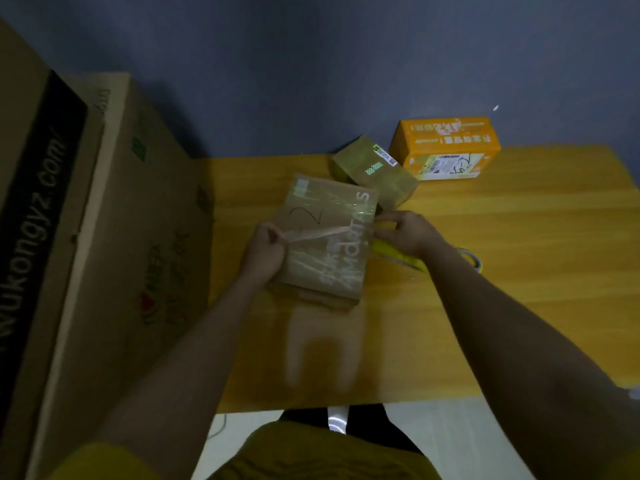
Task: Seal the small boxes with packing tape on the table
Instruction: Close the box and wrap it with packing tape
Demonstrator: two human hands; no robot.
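A flat brown cardboard box (pixel 325 244) with white lettering lies in the middle of the wooden table (pixel 519 237). A strip of clear packing tape (pixel 322 233) stretches across its top between my hands. My left hand (pixel 265 249) pinches the tape's left end at the box's left edge. At the box's right edge, my right hand (pixel 403 233) pinches the other end. A yellow tape dispenser (pixel 401 256) lies on the table just under my right wrist, partly hidden.
A smaller brown box (pixel 375 171) wrapped in shiny tape sits behind the flat one. An orange box (pixel 446 147) stands at the table's back edge against the wall. Large cardboard cartons (pixel 104 220) tower along the left side.
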